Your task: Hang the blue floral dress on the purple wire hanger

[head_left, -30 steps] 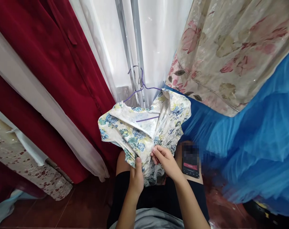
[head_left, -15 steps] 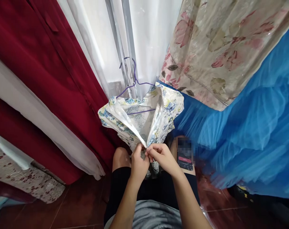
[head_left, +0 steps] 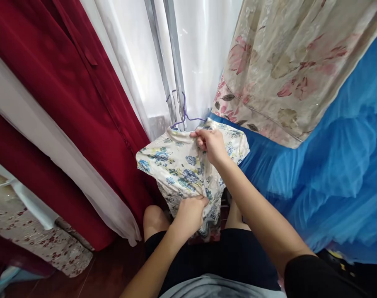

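A white garment with blue and yellow flowers hangs from a purple hanger, its back opening drawn together along the middle. My right hand is pinched at the top of that opening, near the neckline; whatever small part it grips is hidden by the fingers. Lower down, my left hand is closed on the garment's fabric beside the same seam. The hanger's hook sits at a pair of grey metal bars.
Dark red cloth and a white drape hang at the left. At the right are a beige floral dress and blue tulle. My bare knees are below the garment.
My right hand has moved up from beside my left hand to the neckline. The opening, spread apart before, is now closed. The phone on my right thigh is out of sight.
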`<state>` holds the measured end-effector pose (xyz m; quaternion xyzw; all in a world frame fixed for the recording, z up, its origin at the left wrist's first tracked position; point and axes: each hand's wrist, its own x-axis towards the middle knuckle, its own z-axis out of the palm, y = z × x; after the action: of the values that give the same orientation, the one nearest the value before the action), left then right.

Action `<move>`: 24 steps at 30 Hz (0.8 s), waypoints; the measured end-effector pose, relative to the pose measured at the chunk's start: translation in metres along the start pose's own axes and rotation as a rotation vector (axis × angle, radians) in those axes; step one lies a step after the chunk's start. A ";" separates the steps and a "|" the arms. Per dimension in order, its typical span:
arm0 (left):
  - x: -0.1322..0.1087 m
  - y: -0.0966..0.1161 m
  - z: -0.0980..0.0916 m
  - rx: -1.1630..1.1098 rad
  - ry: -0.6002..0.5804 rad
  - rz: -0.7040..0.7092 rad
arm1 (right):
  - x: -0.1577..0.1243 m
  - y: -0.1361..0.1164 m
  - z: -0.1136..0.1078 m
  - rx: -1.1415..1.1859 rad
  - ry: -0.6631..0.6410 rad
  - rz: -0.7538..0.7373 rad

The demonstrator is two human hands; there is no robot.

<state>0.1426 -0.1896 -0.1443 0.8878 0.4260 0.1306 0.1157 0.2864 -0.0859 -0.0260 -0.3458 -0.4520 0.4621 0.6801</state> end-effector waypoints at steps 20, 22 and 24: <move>0.090 -0.039 -0.144 -0.358 1.196 0.173 | -0.029 0.039 -0.010 -0.333 -0.097 -0.112; 0.081 -0.070 -0.151 -0.531 1.350 0.074 | -0.043 0.049 -0.007 -0.237 -0.147 -0.029; 0.071 -0.106 -0.151 -0.786 1.439 -0.072 | -0.060 0.055 0.000 -0.146 -0.197 0.013</move>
<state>0.0587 -0.0547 -0.0264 0.4674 0.3474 0.8039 0.1209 0.2596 -0.1240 -0.0923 -0.3501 -0.5468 0.4642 0.6024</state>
